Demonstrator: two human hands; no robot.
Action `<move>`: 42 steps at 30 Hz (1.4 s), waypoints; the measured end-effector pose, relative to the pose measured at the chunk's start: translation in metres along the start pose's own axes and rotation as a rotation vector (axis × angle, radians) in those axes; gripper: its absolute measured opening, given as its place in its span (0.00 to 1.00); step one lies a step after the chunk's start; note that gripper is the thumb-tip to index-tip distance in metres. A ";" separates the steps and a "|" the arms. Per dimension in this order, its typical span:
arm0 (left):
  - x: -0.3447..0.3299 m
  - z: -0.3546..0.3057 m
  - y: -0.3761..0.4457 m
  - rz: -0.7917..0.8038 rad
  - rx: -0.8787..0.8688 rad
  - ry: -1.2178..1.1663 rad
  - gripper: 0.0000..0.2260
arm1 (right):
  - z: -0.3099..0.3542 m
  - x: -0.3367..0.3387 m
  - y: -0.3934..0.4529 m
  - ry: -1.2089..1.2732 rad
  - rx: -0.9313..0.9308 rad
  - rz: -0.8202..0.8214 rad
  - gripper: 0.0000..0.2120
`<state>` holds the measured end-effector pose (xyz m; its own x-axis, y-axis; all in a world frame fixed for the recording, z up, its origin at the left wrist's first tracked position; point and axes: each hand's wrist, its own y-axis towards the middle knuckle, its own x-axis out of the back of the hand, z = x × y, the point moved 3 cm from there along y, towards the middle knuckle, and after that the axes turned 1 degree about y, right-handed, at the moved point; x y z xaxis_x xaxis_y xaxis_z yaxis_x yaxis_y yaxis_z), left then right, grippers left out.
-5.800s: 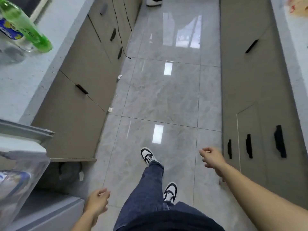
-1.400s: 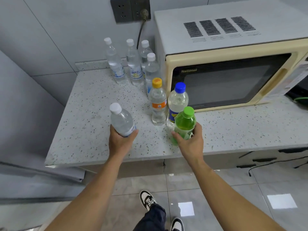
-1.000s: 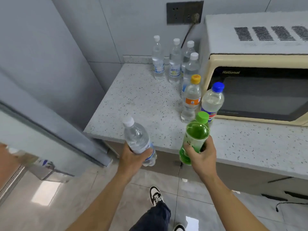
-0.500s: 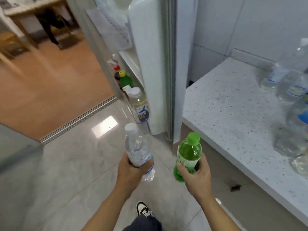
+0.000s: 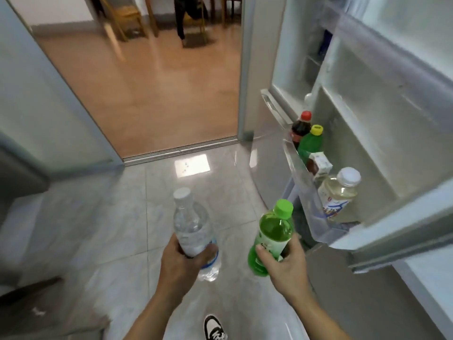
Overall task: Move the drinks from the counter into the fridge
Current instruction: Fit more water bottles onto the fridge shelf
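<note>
The right hand [image 5: 285, 262], its fingers grasping the upright green soda bottle [image 5: 272, 238], is nearer to the fridge door shelf [image 5: 297, 185] at right than the left hand [image 5: 182, 262], grasping the water bottle [image 5: 193, 231].

Green bottle [image 5: 274, 231] label hidden by right hand [image 5: 282, 263]; fridge top shelves blurred.

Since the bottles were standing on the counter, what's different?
Both came off the counter. The left hand carried the clear water bottle and the right hand carried the green bottle over to the open fridge door shelf. Unchanged: each hand's fingers still wrap its bottle; neither is shelved yet.
</note>
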<state>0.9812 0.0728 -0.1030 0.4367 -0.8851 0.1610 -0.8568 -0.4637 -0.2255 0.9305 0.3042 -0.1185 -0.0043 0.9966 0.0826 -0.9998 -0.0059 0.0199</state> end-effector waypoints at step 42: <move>-0.139 -0.145 0.593 0.504 -0.076 0.133 0.23 | -0.018 -0.166 0.510 -0.088 -0.178 -0.533 0.19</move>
<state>0.3727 -0.0734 -0.1201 -0.0688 -0.9826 0.1723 -0.9712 0.0264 -0.2369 0.4212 0.1373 -0.1401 0.4957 0.8474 0.1904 -0.8514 0.5174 -0.0862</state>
